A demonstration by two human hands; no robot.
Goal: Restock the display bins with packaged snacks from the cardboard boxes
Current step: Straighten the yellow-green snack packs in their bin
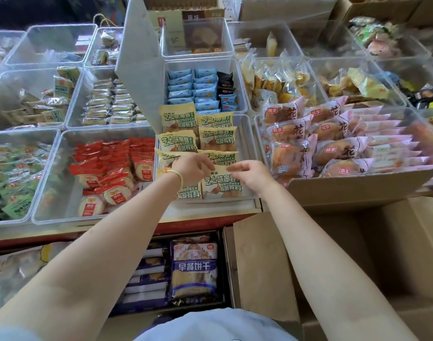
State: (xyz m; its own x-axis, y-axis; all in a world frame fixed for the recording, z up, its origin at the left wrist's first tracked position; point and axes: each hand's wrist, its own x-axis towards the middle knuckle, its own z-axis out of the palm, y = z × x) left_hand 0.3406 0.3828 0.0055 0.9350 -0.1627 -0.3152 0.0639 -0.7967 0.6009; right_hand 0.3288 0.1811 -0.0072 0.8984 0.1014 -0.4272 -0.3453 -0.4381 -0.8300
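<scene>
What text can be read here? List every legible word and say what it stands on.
"芝士味椰香" and "有颜有料": yellow packets in the middle bin, one held by the left hand and right hand.
"早餐饼干": purple pack in the box below.
"桃李" and "花": pink bread bags.
"原味": brown box at the back.
Red, blue and green packets: print too small or blurred.

Clear, smooth plastic bins [245, 134] hold glossy, crinkled film snack packets [178, 141]. At four o'clock a matt brown cardboard box [346, 242] looks rough and papery. The pink wrappers [296, 129] at two o'clock shine like thin plastic.
</scene>
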